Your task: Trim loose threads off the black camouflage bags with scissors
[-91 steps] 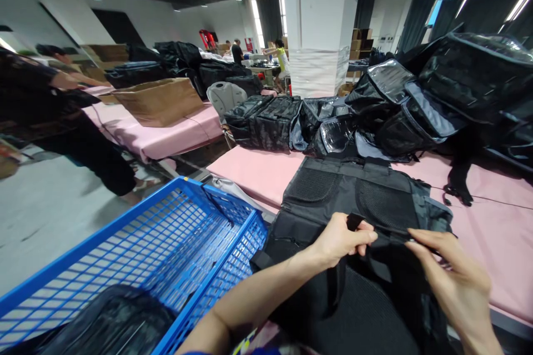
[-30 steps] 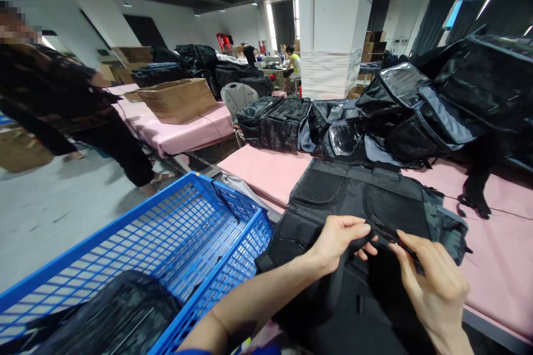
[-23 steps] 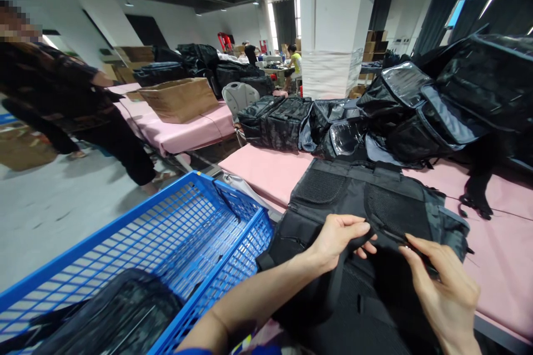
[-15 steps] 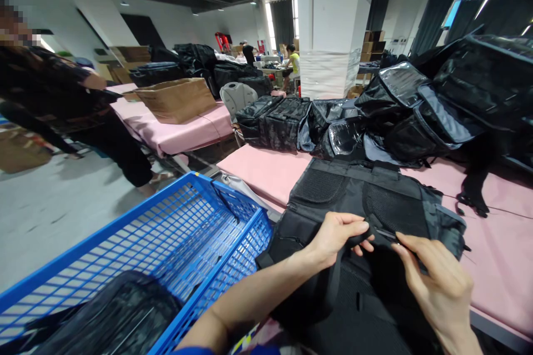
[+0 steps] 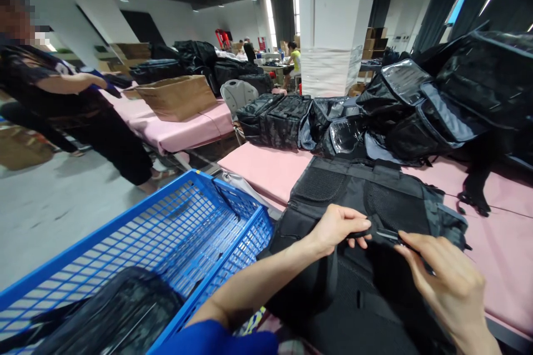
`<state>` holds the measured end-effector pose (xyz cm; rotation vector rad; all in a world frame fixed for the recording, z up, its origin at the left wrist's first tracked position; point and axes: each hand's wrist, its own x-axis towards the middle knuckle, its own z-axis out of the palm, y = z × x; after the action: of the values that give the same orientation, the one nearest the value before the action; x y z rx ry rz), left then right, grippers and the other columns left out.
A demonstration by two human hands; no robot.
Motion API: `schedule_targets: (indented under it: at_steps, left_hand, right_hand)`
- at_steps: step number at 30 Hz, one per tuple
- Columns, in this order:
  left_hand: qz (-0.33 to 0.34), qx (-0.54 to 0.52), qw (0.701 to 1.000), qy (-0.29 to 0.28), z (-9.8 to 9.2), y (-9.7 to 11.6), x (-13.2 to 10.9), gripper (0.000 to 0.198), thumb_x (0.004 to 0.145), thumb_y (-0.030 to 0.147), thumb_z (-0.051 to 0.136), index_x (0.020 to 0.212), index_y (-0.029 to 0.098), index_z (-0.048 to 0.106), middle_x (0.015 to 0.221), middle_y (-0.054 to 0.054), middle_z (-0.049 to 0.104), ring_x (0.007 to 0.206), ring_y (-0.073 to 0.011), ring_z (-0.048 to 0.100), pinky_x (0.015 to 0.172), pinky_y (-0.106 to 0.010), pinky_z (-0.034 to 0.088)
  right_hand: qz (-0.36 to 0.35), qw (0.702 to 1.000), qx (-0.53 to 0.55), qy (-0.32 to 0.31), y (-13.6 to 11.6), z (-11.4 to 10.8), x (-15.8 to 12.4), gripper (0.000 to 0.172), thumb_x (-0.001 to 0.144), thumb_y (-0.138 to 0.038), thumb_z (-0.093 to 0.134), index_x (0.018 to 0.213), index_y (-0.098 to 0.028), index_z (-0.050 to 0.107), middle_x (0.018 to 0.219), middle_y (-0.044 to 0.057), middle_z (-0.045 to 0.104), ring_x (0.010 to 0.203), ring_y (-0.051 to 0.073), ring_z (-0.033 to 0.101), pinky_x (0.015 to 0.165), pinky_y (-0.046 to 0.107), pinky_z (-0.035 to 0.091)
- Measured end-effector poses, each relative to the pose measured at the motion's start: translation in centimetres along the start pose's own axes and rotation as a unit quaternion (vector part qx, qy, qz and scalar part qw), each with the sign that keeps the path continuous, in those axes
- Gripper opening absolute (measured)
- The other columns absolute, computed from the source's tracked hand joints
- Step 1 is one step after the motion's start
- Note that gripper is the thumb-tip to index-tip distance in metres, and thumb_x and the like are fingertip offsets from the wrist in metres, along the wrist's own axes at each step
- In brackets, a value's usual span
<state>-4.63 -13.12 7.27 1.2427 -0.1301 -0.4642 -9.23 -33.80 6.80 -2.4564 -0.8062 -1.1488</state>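
Observation:
A black backpack [image 5: 328,299] lies back side up before me, its mesh padding [image 5: 393,205] facing upward, partly on the pink table and partly towards my body. My left hand [image 5: 337,228] pinches a black strap of the backpack between thumb and fingers, just above the back panel. In my right hand [image 5: 445,269] are thread snips [image 5: 387,234] with slim metal blades, pointing left at the strap end. A small gap shows between the blades and my left fingertips. The handle is mostly hidden in my right fingers.
To the left stands a blue plastic crate [image 5: 195,177] with a dark camouflage bag [image 5: 120,310] inside. Several black bags [image 5: 287,119] are piled along the back of the pink table [image 5: 266,169]. A cardboard box [image 5: 179,100] sits on another table; a person [image 5: 79,105] stands left.
My right hand has shifted slightly right and down, and the snips' blades show more plainly, apart from the strap. The left hand keeps its pinch. The person at left has raised a forearm.

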Motion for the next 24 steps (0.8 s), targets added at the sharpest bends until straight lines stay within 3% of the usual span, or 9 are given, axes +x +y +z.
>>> schedule_targets:
  at_steps: [5,9,12,17,20,24]
  left_hand:
    - [-0.015,0.004,0.999,-0.036,-0.1,-0.1,0.1,0.042,0.055,0.044,0.077,0.069,0.007,0.064,0.060,-0.004,0.064,0.044,-0.0100,0.057,0.038,-0.018,0.032]
    - [-0.008,-0.011,1.000,-0.009,-0.5,-0.2,0.4,0.041,0.055,0.043,0.077,0.067,0.007,0.064,0.060,-0.005,0.064,0.044,-0.0095,0.057,0.038,-0.018,0.031]
    - [-0.002,-0.011,1.000,0.008,-0.8,-0.3,0.4,0.038,0.056,0.041,0.076,0.066,0.007,0.064,0.060,-0.005,0.064,0.045,-0.0095,0.057,0.038,-0.017,0.031]
    - [-0.004,-0.003,1.000,-0.008,-0.4,-0.3,0.2,0.037,0.058,0.041,0.075,0.065,0.007,0.064,0.060,-0.005,0.064,0.044,-0.0088,0.057,0.037,-0.016,0.032]
    - [-0.006,-0.003,1.000,-0.011,-0.2,-0.3,0.1,0.038,0.057,0.042,0.076,0.065,0.007,0.064,0.059,-0.005,0.064,0.043,-0.0087,0.057,0.037,-0.016,0.032]
    - [-0.008,-0.005,1.000,-0.003,-0.2,-0.3,0.1,0.038,0.057,0.042,0.076,0.064,0.007,0.063,0.058,-0.004,0.063,0.042,-0.0083,0.056,0.037,-0.016,0.031]
  right_hand:
    - [0.030,0.992,0.114,-0.033,0.7,0.0,-0.4,0.014,0.083,-0.017,0.062,0.097,-0.022,0.061,0.084,0.001,0.065,0.070,0.012,0.059,0.065,0.025,0.046]
    - [0.078,0.980,0.180,-0.038,0.6,-0.3,-1.1,0.009,0.084,-0.019,0.061,0.092,-0.023,0.062,0.083,0.001,0.065,0.070,0.013,0.061,0.062,0.025,0.047]
    - [0.088,0.984,0.155,-0.020,0.4,-0.2,-1.2,0.010,0.084,-0.020,0.061,0.094,-0.022,0.062,0.085,0.001,0.065,0.072,0.013,0.061,0.065,0.025,0.047]
    - [0.037,0.998,0.055,0.005,0.1,0.3,-0.5,0.020,0.081,-0.016,0.064,0.101,-0.020,0.062,0.086,0.002,0.066,0.074,0.013,0.060,0.071,0.028,0.046]
    - [0.024,0.996,0.081,-0.019,-0.1,0.4,-0.7,0.018,0.082,-0.016,0.063,0.099,-0.020,0.061,0.084,0.002,0.066,0.071,0.013,0.059,0.068,0.027,0.046]
    - [0.064,0.989,0.132,-0.026,0.1,0.1,-1.1,0.012,0.085,-0.017,0.060,0.096,-0.021,0.061,0.086,0.003,0.065,0.074,0.014,0.060,0.067,0.027,0.047]
